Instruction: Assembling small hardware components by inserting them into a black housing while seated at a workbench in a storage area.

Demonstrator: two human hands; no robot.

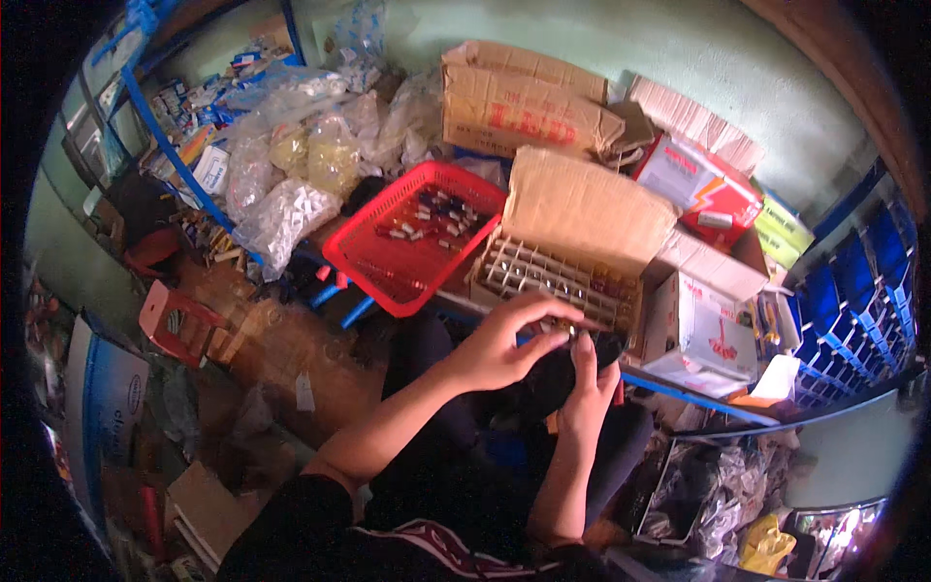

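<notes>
My left hand point(504, 341) is closed in a pinch, thumb and forefinger on a small shiny piece point(570, 331) with a yellowish glint. From the other side my right hand point(588, 380) meets it, its thumb raised against the same piece. What kind of piece it is cannot be made out. Just beyond both hands is an open cardboard box point(635, 320) with a grid of card dividers point(531, 264). Small glassy, amber-topped pieces stand in some of its cells. Left of the box, a red plastic basket point(361, 254) holds several small white-and-dark parts point(427, 221).
Clear plastic bags point(291, 194) are heaped at the back left. Cardboard boxes point(514, 102), a red-and-grey carton point(698, 184) and a white carton point(693, 335) crowd the right side. Blue bins point(853, 291) line the far right. A small red stool point(179, 325) stands on the floor.
</notes>
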